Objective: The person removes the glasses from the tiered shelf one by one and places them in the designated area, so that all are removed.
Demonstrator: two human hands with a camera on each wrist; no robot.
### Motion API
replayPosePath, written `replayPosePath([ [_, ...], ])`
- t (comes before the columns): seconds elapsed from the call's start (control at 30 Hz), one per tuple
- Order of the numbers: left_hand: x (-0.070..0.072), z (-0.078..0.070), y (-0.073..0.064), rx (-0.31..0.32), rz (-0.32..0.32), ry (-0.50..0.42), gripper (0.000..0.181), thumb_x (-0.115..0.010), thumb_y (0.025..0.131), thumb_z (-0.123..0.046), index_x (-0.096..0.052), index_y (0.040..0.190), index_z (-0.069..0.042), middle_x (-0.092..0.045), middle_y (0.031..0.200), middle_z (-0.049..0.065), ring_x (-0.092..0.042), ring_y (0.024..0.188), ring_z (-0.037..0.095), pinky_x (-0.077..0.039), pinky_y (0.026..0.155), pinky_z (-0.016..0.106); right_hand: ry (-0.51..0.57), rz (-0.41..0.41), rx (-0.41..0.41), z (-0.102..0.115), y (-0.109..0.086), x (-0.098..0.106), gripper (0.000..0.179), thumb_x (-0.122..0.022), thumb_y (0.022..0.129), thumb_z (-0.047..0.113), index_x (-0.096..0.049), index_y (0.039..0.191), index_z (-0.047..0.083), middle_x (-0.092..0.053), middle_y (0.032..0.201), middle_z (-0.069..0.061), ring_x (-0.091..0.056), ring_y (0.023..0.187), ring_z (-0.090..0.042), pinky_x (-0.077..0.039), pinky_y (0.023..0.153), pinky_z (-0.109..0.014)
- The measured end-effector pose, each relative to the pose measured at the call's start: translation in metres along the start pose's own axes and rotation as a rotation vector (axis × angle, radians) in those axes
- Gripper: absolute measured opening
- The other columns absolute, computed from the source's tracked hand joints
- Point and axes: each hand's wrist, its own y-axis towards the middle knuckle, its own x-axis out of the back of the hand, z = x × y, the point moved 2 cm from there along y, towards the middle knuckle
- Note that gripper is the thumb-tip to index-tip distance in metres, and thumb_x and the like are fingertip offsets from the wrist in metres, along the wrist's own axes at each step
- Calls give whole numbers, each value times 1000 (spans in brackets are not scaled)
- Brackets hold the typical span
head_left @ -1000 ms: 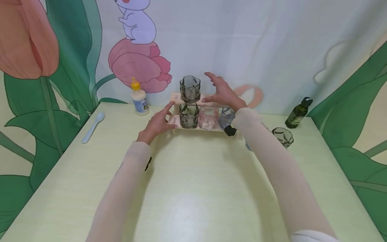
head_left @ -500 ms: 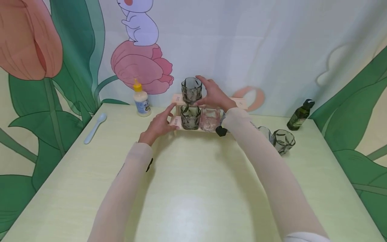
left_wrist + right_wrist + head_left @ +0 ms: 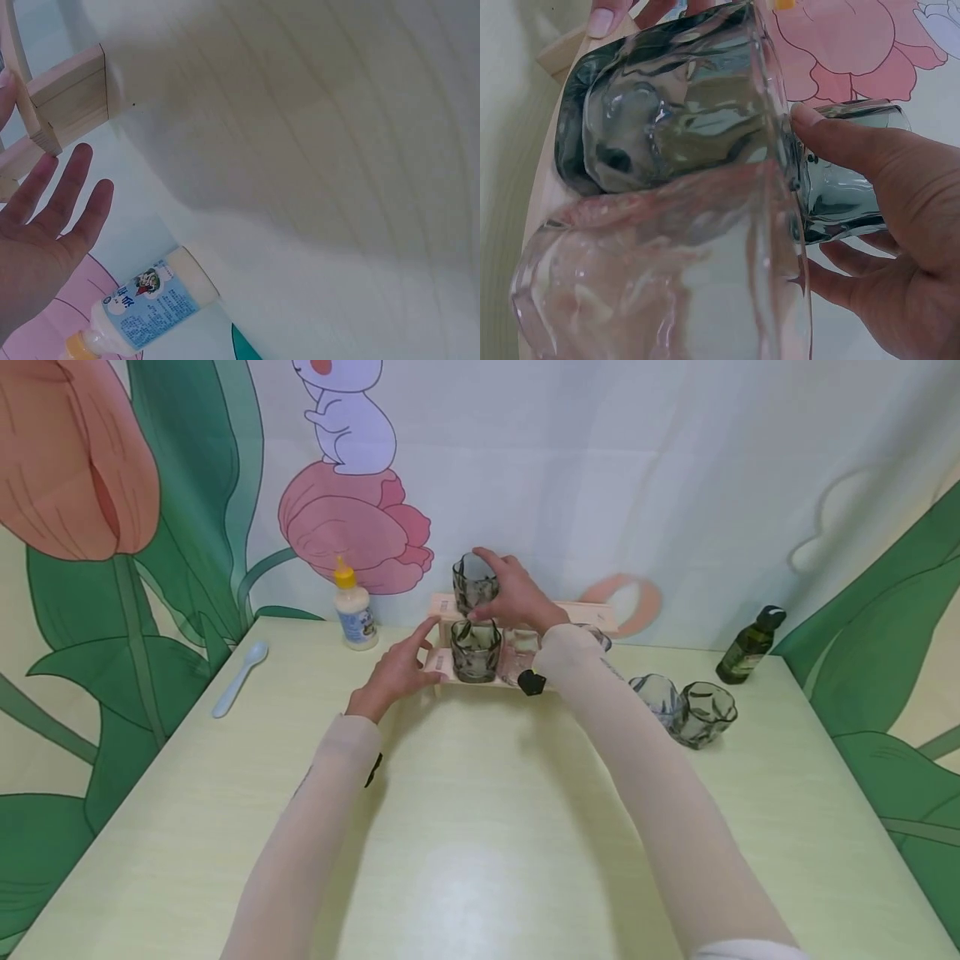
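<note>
A two-tier wooden rack (image 3: 440, 665) stands at the back of the table. My right hand (image 3: 517, 597) grips a smoky grey glass (image 3: 467, 583) at the upper tier, thumb on one side and fingers on the other. Below it on the lower tier sit a dark grey glass (image 3: 667, 112) and a pink glass (image 3: 630, 277); my right sleeve partly covers the pink one in the head view. My left hand (image 3: 396, 668) rests against the rack's left end, its thumb on the lower shelf. In the left wrist view its other fingers (image 3: 67, 195) extend beside the wooden end.
Two more glasses, one bluish (image 3: 656, 697) and one grey (image 3: 707, 714), stand on the table right of the rack. A dark green bottle (image 3: 750, 645) is at the back right. A yellow-capped bottle (image 3: 356, 617) and a pale blue spoon (image 3: 240, 679) lie leftward.
My right hand has moved left from beside the upper grey glass and closed round it. The left hand has stayed at the rack's end. The view has shifted slightly.
</note>
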Motion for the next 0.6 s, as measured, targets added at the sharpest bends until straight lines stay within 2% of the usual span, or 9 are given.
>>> replayPosePath([
  [0.2,1,0,0,5,5,-10,99,-79,87,-21,-14,159,-38,-54,142,14,-61,112,36,-51,92,51,5,1,-11,3,1,0,100,-81,85,27,-16,160,33,-20,160,-20,-33,145,-37,-42,109,-53],
  [0.6,0,0,-1,4,1,-4,99,-79,86,-22,-14,159,-38,-54,142,13,-62,112,35,-52,91,51,10,13,-15,2,6,-4,92,-80,85,27,-24,158,31,-29,154,-19,-38,139,-34,-43,107,-52],
])
